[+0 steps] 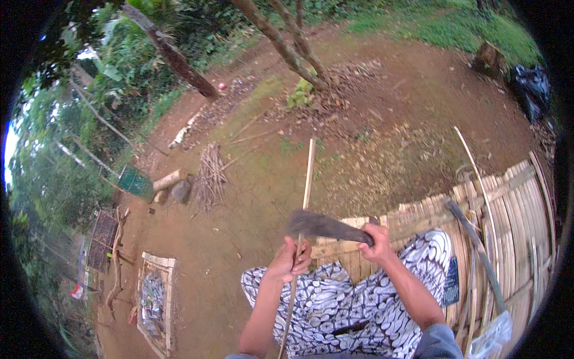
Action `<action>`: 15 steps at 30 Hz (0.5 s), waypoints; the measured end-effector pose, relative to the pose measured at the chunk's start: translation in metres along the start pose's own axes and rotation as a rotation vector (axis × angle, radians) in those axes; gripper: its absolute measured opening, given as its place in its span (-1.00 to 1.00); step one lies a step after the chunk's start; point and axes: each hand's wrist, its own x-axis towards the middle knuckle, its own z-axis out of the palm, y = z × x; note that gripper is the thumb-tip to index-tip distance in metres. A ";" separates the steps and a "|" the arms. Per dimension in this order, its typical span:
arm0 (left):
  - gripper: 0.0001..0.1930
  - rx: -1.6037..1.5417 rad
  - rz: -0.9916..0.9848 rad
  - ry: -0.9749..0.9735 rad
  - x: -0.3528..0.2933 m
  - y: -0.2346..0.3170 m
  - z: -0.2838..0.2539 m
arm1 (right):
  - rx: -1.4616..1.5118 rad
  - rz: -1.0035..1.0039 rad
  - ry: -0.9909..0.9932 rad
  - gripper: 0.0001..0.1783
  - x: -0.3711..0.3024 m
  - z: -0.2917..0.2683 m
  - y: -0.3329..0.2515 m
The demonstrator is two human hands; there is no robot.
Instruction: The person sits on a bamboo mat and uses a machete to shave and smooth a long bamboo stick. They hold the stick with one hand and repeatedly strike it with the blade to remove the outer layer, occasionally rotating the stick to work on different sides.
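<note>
My left hand [287, 261] is closed round a long, thin strip of bamboo [309, 173], which stands steeply up and away from me, its lower end running down past my lap. The handle of a broad, dark machete [320, 225] is gripped in my right hand [375, 242]. Its blade points left and lies across the strip just above my left fingers, hiding a short part of it. I cannot tell how deep the edge sits in the strip. Below both hands are my legs in patterned black-and-white trousers [359, 305], bent on the bamboo seat.
The slatted bamboo platform [520, 206] extends right, bearing a dark pole [478, 251] and a clear plastic bag [491, 336]. On the earth ground are a stick pile [210, 176], a green container [136, 182] and a wood-framed bin [170, 299]. Tree trunks [281, 48] rise ahead.
</note>
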 end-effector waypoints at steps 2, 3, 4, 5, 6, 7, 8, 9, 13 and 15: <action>-0.72 -0.047 -0.036 0.020 0.008 -0.029 -0.003 | -0.099 -0.071 -0.100 -0.39 -0.002 0.001 -0.003; -0.70 -0.019 -0.048 0.008 0.009 -0.042 -0.002 | -0.168 -0.100 -0.189 -0.41 -0.001 -0.002 -0.006; -0.68 0.009 -0.061 -0.006 0.008 -0.057 -0.003 | -0.233 -0.126 -0.282 -0.43 -0.002 -0.002 -0.009; -0.66 0.041 -0.074 -0.024 0.006 -0.068 -0.003 | -0.257 -0.171 -0.305 -0.45 -0.004 0.001 -0.011; -0.66 0.058 -0.084 0.054 0.007 -0.079 -0.003 | -0.289 -0.206 -0.324 -0.46 -0.010 0.006 -0.012; -0.67 0.078 -0.094 0.132 0.008 -0.087 -0.005 | -0.319 -0.239 -0.345 -0.48 -0.014 0.010 -0.012; -0.67 0.094 -0.112 0.217 0.001 -0.099 -0.009 | -0.301 -0.259 -0.379 -0.48 -0.016 0.016 -0.018; -0.67 0.114 -0.128 0.298 -0.006 -0.112 -0.013 | -0.283 -0.281 -0.413 -0.48 -0.018 0.021 -0.022; -0.82 0.713 0.214 0.464 -0.040 -0.169 -0.073 | -0.255 -0.241 -0.538 -0.47 -0.026 0.035 -0.020; -0.82 0.252 0.167 0.636 -0.057 -0.130 -0.017 | -0.283 -0.106 -0.510 -0.45 -0.020 0.027 -0.009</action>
